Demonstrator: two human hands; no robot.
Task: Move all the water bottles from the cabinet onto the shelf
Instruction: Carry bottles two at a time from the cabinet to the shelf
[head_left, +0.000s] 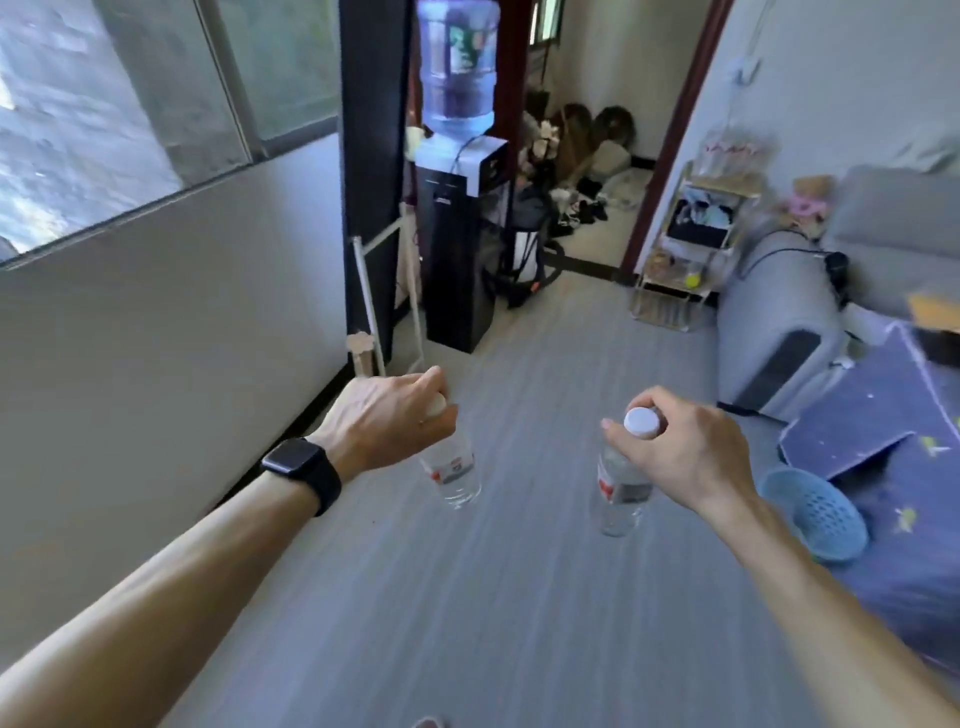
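Carrying one bottle in each hand, the person holds both out in front, above the floor. The left hand (395, 415), with a black smartwatch (301, 470) on its wrist, has its fingers curled over the top of a clear plastic water bottle with a red-and-white label (454, 473), so the cap is mostly hidden. The right hand (685, 447) pinches a second clear plastic water bottle (621, 493) at the neck, just under its white screw cap (640, 421), which shows between thumb and fingers. Both bottles hang down from their tops and tilt a little. This grip probably suits a short carry, since the weight hangs freely and two can go at once. Neither bottle touches anything but its hand.

No cabinet is in view, so the bottles are judged to be out of it and on their way. A small pale wire-and-wood shelf rack (691, 244) stands far right, between the doorway and a grey fabric sofa (789, 312); it may be the goal, though that is a guess.

The grey striped floor (519, 597) is streaked with blur. A black water dispenser (457, 249) with a large blue jug (457, 67) stands far centre, and a window (104, 104) lies along the left wall. Near right are a dark blue patterned mat (883, 415) and a light blue perforated plastic item (815, 514).
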